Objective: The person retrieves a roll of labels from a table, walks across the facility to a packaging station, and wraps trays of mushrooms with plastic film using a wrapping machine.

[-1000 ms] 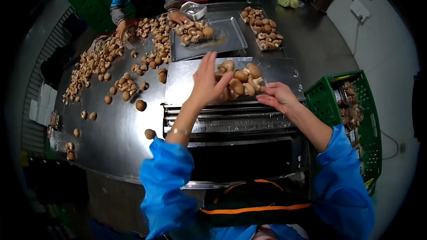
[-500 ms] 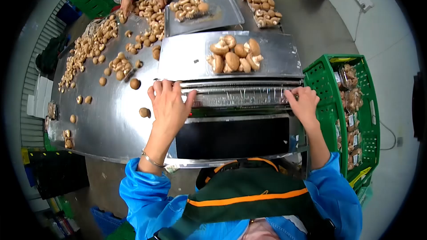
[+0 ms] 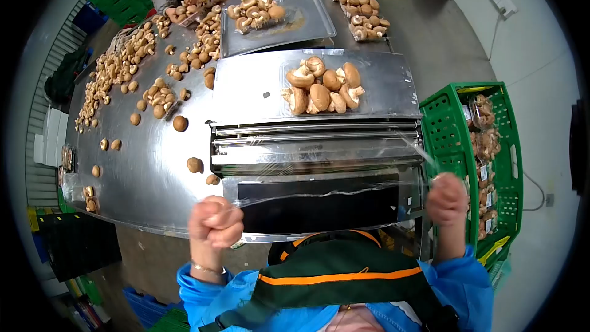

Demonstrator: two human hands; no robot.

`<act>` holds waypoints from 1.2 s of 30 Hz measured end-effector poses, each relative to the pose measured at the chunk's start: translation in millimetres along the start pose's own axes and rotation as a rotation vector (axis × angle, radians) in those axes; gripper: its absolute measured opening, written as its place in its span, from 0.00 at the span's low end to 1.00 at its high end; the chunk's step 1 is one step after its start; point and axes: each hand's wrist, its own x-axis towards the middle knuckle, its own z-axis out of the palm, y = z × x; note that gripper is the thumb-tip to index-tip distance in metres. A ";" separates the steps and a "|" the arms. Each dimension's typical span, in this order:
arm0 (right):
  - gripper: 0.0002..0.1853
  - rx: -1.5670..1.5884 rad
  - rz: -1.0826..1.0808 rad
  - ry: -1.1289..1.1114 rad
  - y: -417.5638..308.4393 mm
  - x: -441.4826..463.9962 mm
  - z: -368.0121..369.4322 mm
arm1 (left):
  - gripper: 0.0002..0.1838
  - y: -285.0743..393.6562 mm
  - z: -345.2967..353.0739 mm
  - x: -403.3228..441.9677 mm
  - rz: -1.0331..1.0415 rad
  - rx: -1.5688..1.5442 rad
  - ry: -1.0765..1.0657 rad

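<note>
My left hand point(image 3: 215, 221), a little blurred, is closed on one end of a sheet of clear plastic film point(image 3: 326, 194). The other end is gripped by my right hand point(image 3: 447, 199), also smeared by motion. Between them the film's edge stretches over the black panel point(image 3: 313, 206) at the near side of the wrapping machine. Behind it lie the machine's metal rollers point(image 3: 313, 130). On the steel plate beyond the rollers sits a clear tray of brown mushrooms point(image 3: 321, 89).
Loose mushrooms point(image 3: 117, 67) spread over the steel table's left side. A metal tray point(image 3: 307, 24) holds another pack; filled punnets point(image 3: 362, 9) line the back. To the right stands a green crate point(image 3: 448, 129) with wrapped packs. A co-worker's hands point(image 3: 187, 3) handle mushrooms at the far left.
Both my hands have moved from the rollers back toward my body and closed, drawing the film out across the black panel. The co-worker's hands have come together over a punnet.
</note>
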 end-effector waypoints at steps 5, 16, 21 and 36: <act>0.13 -0.651 -0.926 0.170 -86.4 152.5 82.8 | 0.18 85.1 36.3 150.9 0.704 0.272 0.256; 0.24 -1.753 0.064 0.693 -152.5 201.8 -49.2 | 0.27 59.5 -93.0 224.9 -0.335 1.142 0.292; 0.30 -1.358 0.113 0.824 -118.9 181.5 -33.3 | 0.37 54.5 -74.3 191.7 -0.402 0.991 0.167; 0.26 -1.441 0.233 0.872 13.1 57.8 -65.1 | 0.14 -44.3 -98.0 -0.8 -0.518 0.674 0.396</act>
